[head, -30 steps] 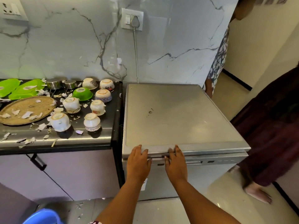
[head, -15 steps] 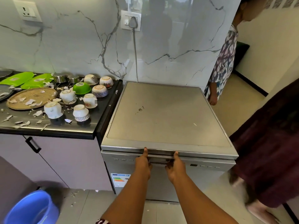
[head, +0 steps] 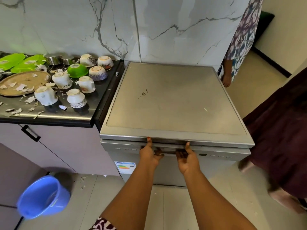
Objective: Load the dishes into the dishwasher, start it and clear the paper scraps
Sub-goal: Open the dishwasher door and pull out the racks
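Gripping the door lip of the dishwasher (head: 174, 100) with left hand (head: 149, 155) and right hand (head: 188, 159), thumbs pointing up. Over on the worktop (head: 99, 100) to the left: upturned cups (head: 45, 95), bowls (head: 77, 70), green plates (head: 11, 61), paper scraps (head: 29, 99) all over. Blue bucket (head: 43, 196) down on the floor (head: 166, 205).

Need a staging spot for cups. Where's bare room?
Dishwasher top, from marble wall to front edge: bare bar a small stain. Counter's right strip beside it: free. Further left, cups, bowls, tray and paper scraps crowd it.
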